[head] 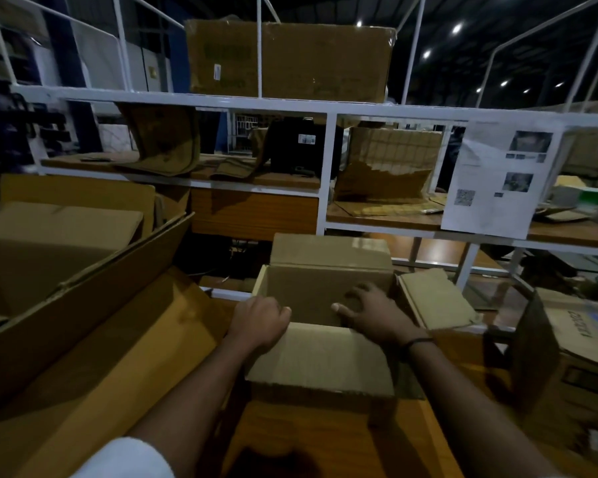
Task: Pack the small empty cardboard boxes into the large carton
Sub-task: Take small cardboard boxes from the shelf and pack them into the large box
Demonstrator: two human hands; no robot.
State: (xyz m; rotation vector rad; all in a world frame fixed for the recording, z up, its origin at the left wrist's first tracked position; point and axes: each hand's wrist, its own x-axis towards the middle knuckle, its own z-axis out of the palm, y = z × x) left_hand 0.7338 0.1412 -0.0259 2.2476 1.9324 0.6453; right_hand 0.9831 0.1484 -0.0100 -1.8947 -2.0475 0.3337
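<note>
Just right of the large carton (pixel 83 281), the small box (pixel 325 294) sits upright on the counter (pixel 325 443), mouth facing up and all 4 flaps splayed outward. Its long axis runs sideways, toward and away from the large carton, whose open top tilts toward the box.

The left hand (pixel 259 319) curls over the rim at the near corner on the carton's side. The right hand (pixel 370 312), fingers bent and spread, holds the rim at the near corner farther from the carton.

Empty corrugated board should be very light and fairly stiff, though the thin walls will likely bow if squeezed and the loose flaps may swing or snag. Gripping the 2 short end walls near the corners looks soundest.
</note>
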